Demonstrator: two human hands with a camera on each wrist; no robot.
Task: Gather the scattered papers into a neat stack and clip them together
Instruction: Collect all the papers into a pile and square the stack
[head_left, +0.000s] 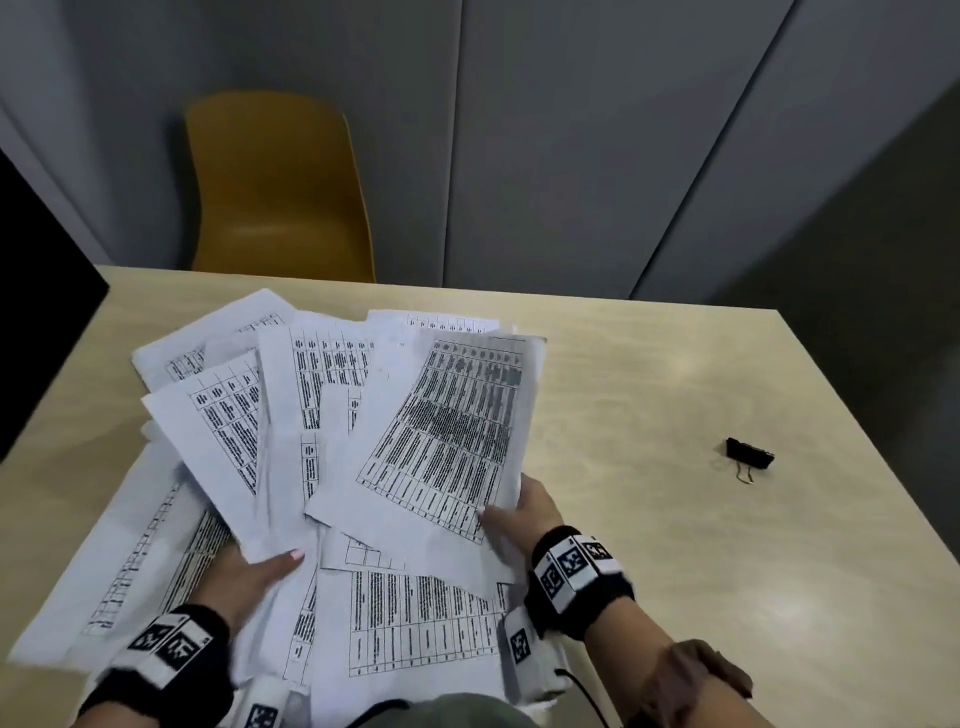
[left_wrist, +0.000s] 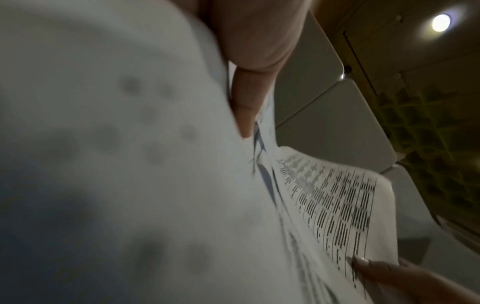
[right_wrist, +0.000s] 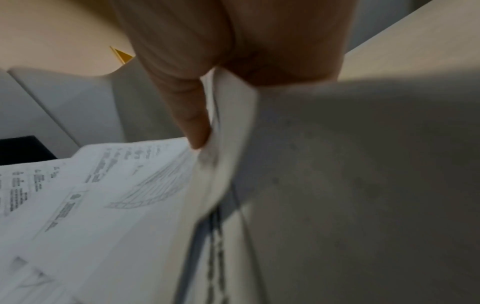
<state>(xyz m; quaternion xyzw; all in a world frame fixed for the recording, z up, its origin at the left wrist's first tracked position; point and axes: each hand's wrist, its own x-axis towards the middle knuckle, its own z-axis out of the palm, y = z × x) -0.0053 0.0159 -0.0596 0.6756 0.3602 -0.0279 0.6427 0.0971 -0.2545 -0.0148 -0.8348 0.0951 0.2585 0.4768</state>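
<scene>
Several white printed papers with tables are fanned out and lifted off the wooden table in the head view. My left hand holds the left part of the fan from below, thumb on top. At the lower right corner my right hand pinches the top sheet, thumb on its printed face. More papers lie flat near the front edge. In the left wrist view the papers bend beside my thumb. In the right wrist view the papers curl under my thumb. A black binder clip lies on the table at the right.
A yellow chair stands behind the table's far edge. A black screen rises at the left edge. Grey wall panels close the back. Bare tabletop lies between the papers and the clip.
</scene>
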